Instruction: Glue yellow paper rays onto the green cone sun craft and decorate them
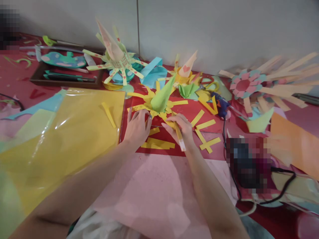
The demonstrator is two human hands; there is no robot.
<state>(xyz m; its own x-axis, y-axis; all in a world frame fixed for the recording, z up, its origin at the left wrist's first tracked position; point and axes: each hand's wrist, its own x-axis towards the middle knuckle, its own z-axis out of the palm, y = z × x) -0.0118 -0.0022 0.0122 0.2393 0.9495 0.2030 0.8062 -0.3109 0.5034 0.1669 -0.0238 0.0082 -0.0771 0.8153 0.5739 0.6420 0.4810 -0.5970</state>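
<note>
A yellow paper flower with long strips [149, 99] lies in front of me, a green paper cone [163, 98] rising from its middle. My left hand [138, 126] steadies the flower's near left edge, its fingers bent and the thumb against the paper. In my right hand [180, 124] is a slim yellow pen [179, 136] with a whitish rear end. Its tip is hidden near the flower's strip at the front right. Below the flower lie loose yellow paper strips [160, 143], and others [205, 124] are scattered to the right.
Behind stand finished-looking paper pieces with pink cones [112, 49]. A brown tray [67, 81] holds pens at back left. To the right are a blue glue gun [220, 104] with a cord, scissors [211, 85] and orange paper [296, 142]. Yellow sheets [82, 122] cover the left.
</note>
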